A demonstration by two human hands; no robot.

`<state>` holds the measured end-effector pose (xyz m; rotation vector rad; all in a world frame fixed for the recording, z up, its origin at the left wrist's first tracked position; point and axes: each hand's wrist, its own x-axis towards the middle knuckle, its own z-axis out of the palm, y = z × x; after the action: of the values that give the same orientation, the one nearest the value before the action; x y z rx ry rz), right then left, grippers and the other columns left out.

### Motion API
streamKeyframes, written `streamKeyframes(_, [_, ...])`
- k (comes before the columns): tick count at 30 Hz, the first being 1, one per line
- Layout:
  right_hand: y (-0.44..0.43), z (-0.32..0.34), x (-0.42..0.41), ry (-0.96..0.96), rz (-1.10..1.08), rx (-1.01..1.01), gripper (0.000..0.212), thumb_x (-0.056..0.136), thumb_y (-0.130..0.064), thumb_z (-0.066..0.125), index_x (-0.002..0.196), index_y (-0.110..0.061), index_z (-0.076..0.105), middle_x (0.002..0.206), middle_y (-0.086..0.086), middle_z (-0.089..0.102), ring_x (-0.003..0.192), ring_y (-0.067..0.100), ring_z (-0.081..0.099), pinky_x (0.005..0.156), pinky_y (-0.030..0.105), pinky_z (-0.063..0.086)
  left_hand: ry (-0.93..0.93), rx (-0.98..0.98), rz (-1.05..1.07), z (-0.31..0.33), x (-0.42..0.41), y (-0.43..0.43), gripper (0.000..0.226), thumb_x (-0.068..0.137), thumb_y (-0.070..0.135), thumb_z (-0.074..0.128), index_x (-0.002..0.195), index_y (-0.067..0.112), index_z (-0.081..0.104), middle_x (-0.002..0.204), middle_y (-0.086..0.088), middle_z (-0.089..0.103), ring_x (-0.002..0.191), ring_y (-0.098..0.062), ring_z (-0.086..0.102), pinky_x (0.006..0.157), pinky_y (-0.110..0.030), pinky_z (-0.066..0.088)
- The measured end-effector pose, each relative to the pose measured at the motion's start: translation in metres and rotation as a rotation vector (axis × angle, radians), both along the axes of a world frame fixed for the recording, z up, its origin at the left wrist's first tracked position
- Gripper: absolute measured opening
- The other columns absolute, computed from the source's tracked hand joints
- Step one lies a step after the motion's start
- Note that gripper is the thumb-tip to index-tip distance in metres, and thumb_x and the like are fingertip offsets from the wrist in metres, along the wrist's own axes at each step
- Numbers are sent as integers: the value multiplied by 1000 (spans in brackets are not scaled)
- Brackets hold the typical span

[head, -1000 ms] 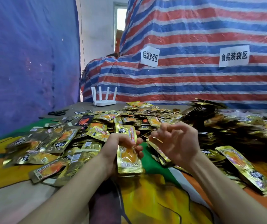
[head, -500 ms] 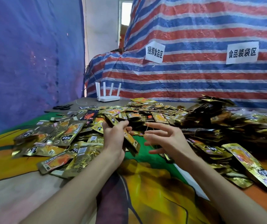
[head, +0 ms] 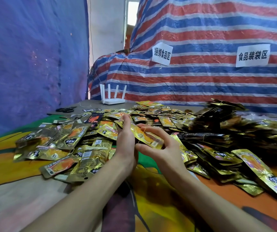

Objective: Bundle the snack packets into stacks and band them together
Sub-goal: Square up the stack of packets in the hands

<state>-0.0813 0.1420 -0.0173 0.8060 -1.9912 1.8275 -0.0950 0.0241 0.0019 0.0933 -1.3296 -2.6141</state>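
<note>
Snack packets [head: 148,138], gathered into one thin stack, sit in the air between the two hands, above the near edge of the loose pile [head: 77,136] on the table [head: 25,198]. The stack's long axis runs slantwise, its far end up and to the left behind the left fingertips and its near end down and to the right, at the right palm.

The left hand [head: 126,143] stands edge-on against the stack's left side with its fingers nearly straight and pointing away. Its thumb is hidden, so I cannot tell whether it truly clasps the stack or only props it. The right hand [head: 161,148] is just beside it on the other side. It has a thin rubber band [head: 142,135] hooked and stretched between forefinger and thumb, and its lower fingers curl near the stack's near end.

The band lies across the face of the stack roughly square to the long axis, nearer the middle than either end. Judging from this, the coming move is the right hand's. It has to carry the stretched loop over one end and along that slanted axis while the left hand keeps the packets squared. The right hand is the nearer one to the free near end.

A dark heap of what look like finished bundles [head: 218,128] lies well to the right.
</note>
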Motion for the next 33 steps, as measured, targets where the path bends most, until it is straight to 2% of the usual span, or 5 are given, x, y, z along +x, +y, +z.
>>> streamKeyframes(7, [-2,4,-6,-69,82,-258,33,70,-33,66,82,-5,80,99,10,78,104,26,71,98,51,53,17,134,-31,-5,-5,0,53,101,59,41,79,28,77,68,-6,74,61,-23,74,50,-34,57])
streamKeyframes(13, [15,10,-16,-260,-168,-323,32,73,-45,64,63,-16,71,65,1,69,64,18,65,52,26,48,82,80,-56,-4,-4,0,36,104,50,40,115,20,56,79,-11,74,79,-31,74,77,-50,61])
streamKeyframes(20, [20,9,-15,-58,-27,445,81,51,-71,81,123,-39,62,119,-19,65,102,-7,62,75,13,52,-3,-336,101,-9,-4,0,56,95,70,39,128,28,57,125,-14,65,114,-35,63,98,-50,53])
streamKeyframes(28, [38,21,-15,-192,-44,404,64,51,-37,90,105,-30,57,107,5,67,89,20,69,60,31,59,41,-455,-154,-14,-3,8,57,94,62,52,140,30,41,131,-9,62,119,-30,62,106,-54,45])
streamKeyframes(33, [62,24,-31,60,-637,363,39,68,-28,89,96,-26,62,98,2,66,84,20,65,68,34,54,277,-683,206,-12,-3,1,33,105,41,44,134,26,37,120,2,53,109,-22,58,85,-31,45])
